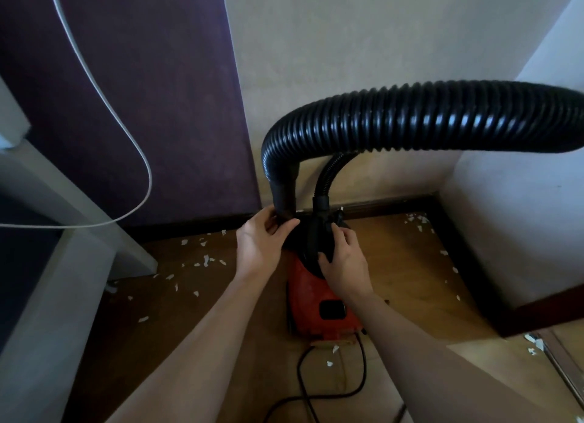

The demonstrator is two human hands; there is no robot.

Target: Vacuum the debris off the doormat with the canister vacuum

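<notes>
Your left hand [262, 245] grips the hose cuff [286, 198] atop the red canister vacuum [316, 299]; your right hand [346, 261] clasps the vacuum's black front.

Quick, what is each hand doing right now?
Left hand: grips the lower end of the black hose.
Right hand: fingers curled on the black front of the red vacuum, holding it.

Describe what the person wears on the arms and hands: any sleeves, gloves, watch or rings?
Both hands, the left hand and the right hand, are bare: no gloves, and no ring shows on the visible fingers. The left forearm and the right forearm are bare too, with no sleeve up to the frame edge, and no watch or bracelet at either wrist.
</notes>
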